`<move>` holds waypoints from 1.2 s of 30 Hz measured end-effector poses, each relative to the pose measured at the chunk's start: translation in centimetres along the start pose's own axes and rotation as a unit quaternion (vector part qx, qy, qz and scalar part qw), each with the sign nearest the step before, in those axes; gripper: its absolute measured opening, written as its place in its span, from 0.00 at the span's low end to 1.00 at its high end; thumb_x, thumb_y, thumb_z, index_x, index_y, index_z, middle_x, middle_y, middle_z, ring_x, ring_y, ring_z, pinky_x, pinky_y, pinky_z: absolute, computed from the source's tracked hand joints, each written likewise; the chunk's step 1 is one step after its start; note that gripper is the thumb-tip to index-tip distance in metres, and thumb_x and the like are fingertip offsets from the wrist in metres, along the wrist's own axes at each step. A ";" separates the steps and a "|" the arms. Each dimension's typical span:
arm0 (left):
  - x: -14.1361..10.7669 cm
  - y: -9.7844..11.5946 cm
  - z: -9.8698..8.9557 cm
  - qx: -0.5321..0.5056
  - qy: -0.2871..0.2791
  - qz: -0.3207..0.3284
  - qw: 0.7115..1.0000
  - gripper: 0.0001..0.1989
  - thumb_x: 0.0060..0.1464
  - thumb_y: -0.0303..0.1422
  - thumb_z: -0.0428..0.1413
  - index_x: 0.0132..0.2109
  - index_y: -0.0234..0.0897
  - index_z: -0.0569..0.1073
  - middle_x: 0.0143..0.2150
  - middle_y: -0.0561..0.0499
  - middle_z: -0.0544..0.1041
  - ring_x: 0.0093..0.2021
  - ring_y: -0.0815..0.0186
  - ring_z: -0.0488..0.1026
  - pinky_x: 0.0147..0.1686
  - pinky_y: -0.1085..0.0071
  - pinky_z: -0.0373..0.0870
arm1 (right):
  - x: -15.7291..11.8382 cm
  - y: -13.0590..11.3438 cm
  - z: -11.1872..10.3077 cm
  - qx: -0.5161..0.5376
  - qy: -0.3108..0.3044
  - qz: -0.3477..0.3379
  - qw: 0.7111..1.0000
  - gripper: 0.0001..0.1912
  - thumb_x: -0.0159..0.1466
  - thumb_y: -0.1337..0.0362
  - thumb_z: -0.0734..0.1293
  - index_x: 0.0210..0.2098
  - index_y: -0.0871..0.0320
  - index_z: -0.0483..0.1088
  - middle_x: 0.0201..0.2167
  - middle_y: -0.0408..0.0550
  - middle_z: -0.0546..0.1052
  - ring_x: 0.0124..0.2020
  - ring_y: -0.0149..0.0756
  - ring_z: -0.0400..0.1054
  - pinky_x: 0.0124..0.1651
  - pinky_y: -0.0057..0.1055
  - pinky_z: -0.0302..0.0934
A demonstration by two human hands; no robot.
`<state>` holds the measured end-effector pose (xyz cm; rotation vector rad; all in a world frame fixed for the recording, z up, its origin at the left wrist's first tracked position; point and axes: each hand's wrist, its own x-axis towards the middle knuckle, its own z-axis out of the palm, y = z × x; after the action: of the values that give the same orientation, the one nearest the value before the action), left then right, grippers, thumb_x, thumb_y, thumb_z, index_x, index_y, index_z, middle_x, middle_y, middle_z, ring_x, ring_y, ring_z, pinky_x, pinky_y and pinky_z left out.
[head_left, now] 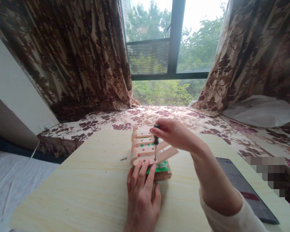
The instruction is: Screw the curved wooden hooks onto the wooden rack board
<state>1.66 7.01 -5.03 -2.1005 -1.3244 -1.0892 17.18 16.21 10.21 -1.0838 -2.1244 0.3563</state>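
Observation:
My right hand [164, 129] is wrapped round the black handle of a screwdriver [156, 140]. The screwdriver stands nearly upright, its tip at a hole or screw in the nearest wooden strip. That strip belongs to a pale wooden piece [145, 149] with several slats and dark dots. Under the piece lies a green-topped block [162, 166] with brown edges. My left hand [143, 190] lies with fingers spread, fingertips on the near edge of the wooden piece and the block.
A light wood table [91, 187] carries the work. A small dark screw-like bit [123, 159] lies left of the piece. At the right is a tablet [247, 190]. Behind are a floral-covered ledge [159, 112], curtains [94, 54] and a window.

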 end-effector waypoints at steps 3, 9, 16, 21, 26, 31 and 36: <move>0.0 0.0 0.0 -0.001 -0.001 -0.003 1.000 0.28 0.51 0.24 0.53 0.61 0.35 0.61 0.62 0.42 0.63 0.64 0.53 0.53 0.60 0.51 0.57 | -0.4 -0.3 -0.5 0.029 -0.024 -0.014 0.999 0.10 0.61 0.58 0.62 0.32 0.59 0.69 0.21 0.40 0.66 0.24 0.27 0.56 0.26 0.26 0.49; 0.0 0.0 0.0 -0.002 -0.007 -0.005 1.000 0.29 0.51 0.23 0.52 0.61 0.36 0.60 0.62 0.43 0.63 0.65 0.53 0.54 0.60 0.52 0.58 | -0.4 0.0 -0.7 0.038 -0.022 -0.021 0.999 0.11 0.62 0.59 0.62 0.32 0.60 0.70 0.22 0.42 0.68 0.24 0.27 0.57 0.26 0.26 0.50; 0.0 0.0 0.1 -0.003 -0.006 -0.005 1.000 0.29 0.51 0.23 0.53 0.61 0.36 0.60 0.62 0.42 0.63 0.65 0.53 0.53 0.60 0.50 0.58 | -0.5 -0.5 -0.7 -0.006 -0.008 -0.003 1.000 0.11 0.61 0.58 0.63 0.29 0.59 0.69 0.20 0.40 0.65 0.23 0.27 0.55 0.26 0.27 0.48; 0.1 0.0 0.1 -0.005 -0.001 -0.003 1.000 0.28 0.51 0.23 0.53 0.60 0.35 0.61 0.62 0.42 0.63 0.64 0.52 0.54 0.60 0.50 0.57 | -0.6 -1.1 -0.7 0.049 -0.066 -0.034 0.996 0.10 0.62 0.59 0.62 0.29 0.60 0.69 0.22 0.39 0.64 0.24 0.27 0.54 0.27 0.27 0.49; -0.1 0.0 0.0 -0.001 -0.009 -0.007 1.000 0.29 0.51 0.23 0.53 0.61 0.36 0.60 0.62 0.43 0.63 0.65 0.53 0.53 0.60 0.51 0.57 | 0.0 0.2 -0.2 0.003 -0.002 0.006 1.000 0.15 0.61 0.56 0.63 0.23 0.59 0.63 0.18 0.37 0.60 0.22 0.25 0.51 0.25 0.27 0.45; -0.1 0.0 0.0 -0.003 -0.006 -0.006 1.000 0.29 0.51 0.23 0.52 0.61 0.36 0.60 0.62 0.43 0.63 0.65 0.53 0.53 0.60 0.50 0.58 | -0.3 -0.4 -0.6 0.031 -0.025 -0.007 0.999 0.11 0.60 0.58 0.63 0.28 0.60 0.68 0.20 0.39 0.64 0.23 0.26 0.54 0.26 0.26 0.48; 0.0 0.0 0.1 -0.003 -0.003 -0.007 1.000 0.29 0.51 0.24 0.53 0.61 0.37 0.60 0.62 0.43 0.63 0.65 0.53 0.54 0.60 0.51 0.57 | -0.5 -0.9 -0.9 0.052 -0.053 -0.027 0.997 0.10 0.61 0.60 0.63 0.31 0.60 0.71 0.22 0.41 0.67 0.25 0.27 0.56 0.27 0.26 0.50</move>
<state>1.67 7.09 -5.14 -2.1049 -1.3413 -1.0939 17.47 15.26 11.09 -0.9647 -2.1980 0.5012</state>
